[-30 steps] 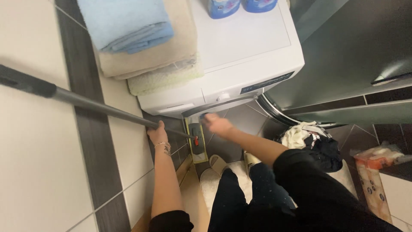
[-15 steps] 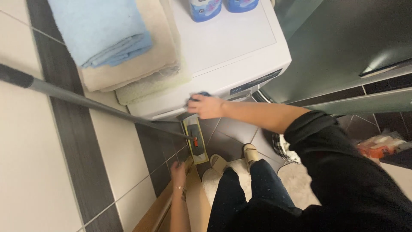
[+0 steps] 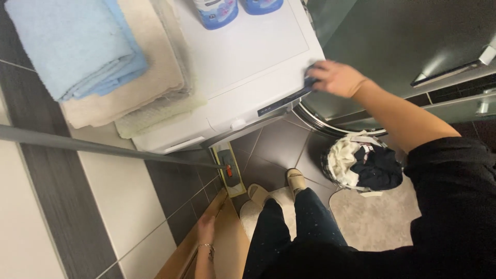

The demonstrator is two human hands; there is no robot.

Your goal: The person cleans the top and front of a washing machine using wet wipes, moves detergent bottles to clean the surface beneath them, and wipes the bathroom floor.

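My right hand [image 3: 336,77] presses a blue cloth [image 3: 310,81] against the front right corner of the white washing machine [image 3: 248,57], beside its dark display strip. My left hand [image 3: 205,228] hangs low by the tiled wall, resting on a brown cardboard piece [image 3: 227,243], fingers loose and holding nothing. A flat mop [image 3: 229,171] with a long grey handle [image 3: 93,146] leans against the wall, its pad on the floor at the machine's foot.
Folded blue, beige and pale green towels [image 3: 98,67] lie on the machine's left side; two blue bottles [image 3: 217,10] stand at its back. A laundry basket [image 3: 361,165] of clothes sits on the floor at right, near a grey rug [image 3: 372,217]. My slippered feet [image 3: 279,188] stand by the mop.
My left hand let go of the mop handle and dropped to the cardboard. My right hand rose from the floor with the blue cloth and moved right along the machine's front to its corner.
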